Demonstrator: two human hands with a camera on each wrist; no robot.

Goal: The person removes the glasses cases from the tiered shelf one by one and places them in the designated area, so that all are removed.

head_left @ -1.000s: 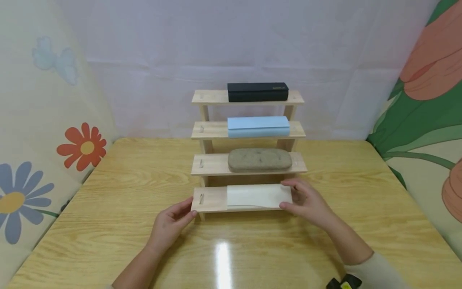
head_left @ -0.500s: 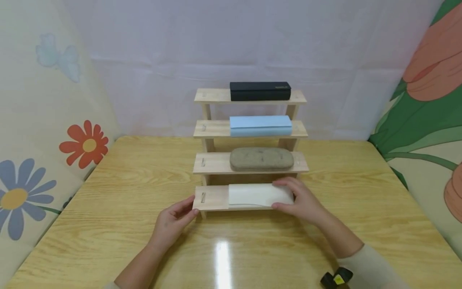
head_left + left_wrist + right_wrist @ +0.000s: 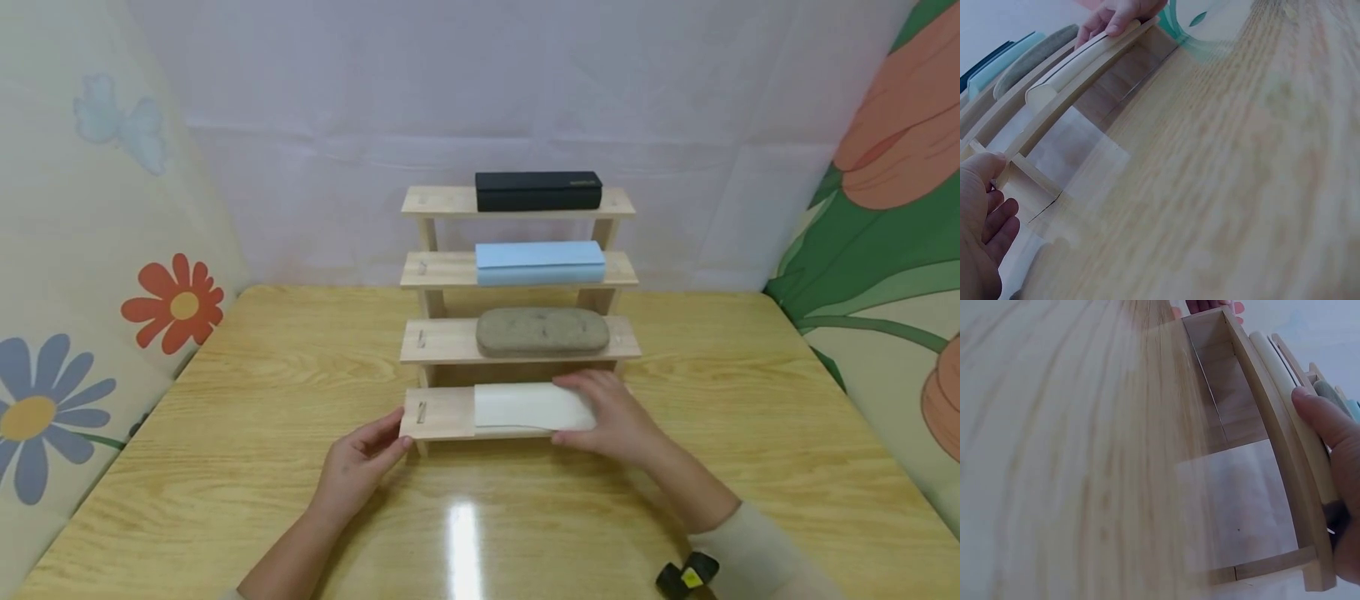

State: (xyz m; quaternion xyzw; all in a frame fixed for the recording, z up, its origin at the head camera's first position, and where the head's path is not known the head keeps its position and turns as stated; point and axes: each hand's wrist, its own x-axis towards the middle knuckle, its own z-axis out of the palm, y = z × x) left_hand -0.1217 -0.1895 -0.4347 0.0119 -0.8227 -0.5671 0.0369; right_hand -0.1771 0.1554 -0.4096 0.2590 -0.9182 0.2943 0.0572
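A four-tier wooden display stand (image 3: pixel 438 413) stands on the table with one glasses case lying on each step. My right hand (image 3: pixel 611 417) holds the white glasses case (image 3: pixel 517 407) on the lowest step, thumb on the front edge and fingers over the back, covering its right end. At the left end of that step, my left hand (image 3: pixel 363 467) pinches the board between thumb and fingers; the left wrist view shows the thumb (image 3: pixel 988 165) on the board's corner. Above lie a grey-brown case (image 3: pixel 542 332), a light blue case (image 3: pixel 540 263) and, on top, a black case (image 3: pixel 538 192).
The wood-grain table (image 3: pixel 247 467) extends around the stand. A white cloth (image 3: pixel 337 100) hangs behind it, with flower-printed panels (image 3: pixel 45 250) at both sides. A small black-and-yellow object (image 3: pixel 687 577) is beside my right sleeve.
My right hand has slid left along the white case, from its right end to farther over it. The left hand keeps its hold on the stand. The cases stay in place.
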